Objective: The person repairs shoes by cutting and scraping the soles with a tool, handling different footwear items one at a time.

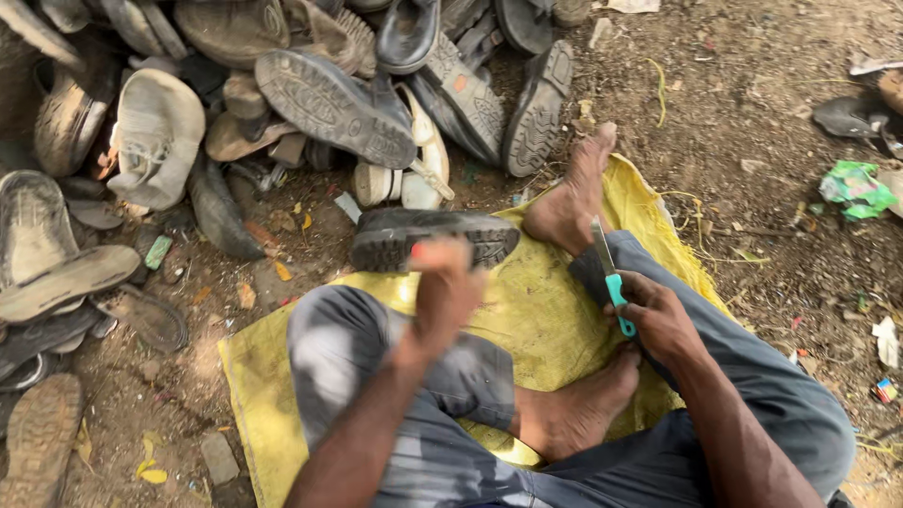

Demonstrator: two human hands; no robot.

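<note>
**Black shoe sole in hand, knife held ready**

While the left hand [450, 287] closes on a black shoe sole [435, 237] above the far edge of the yellow sack [555, 320], the right hand [658, 315] grips a teal-handled knife [611, 277]. Thick treaded rubber (probably stiff, fairly heavy) looks best held at its rim. Worn soles [235, 94] pile beyond.
</note>
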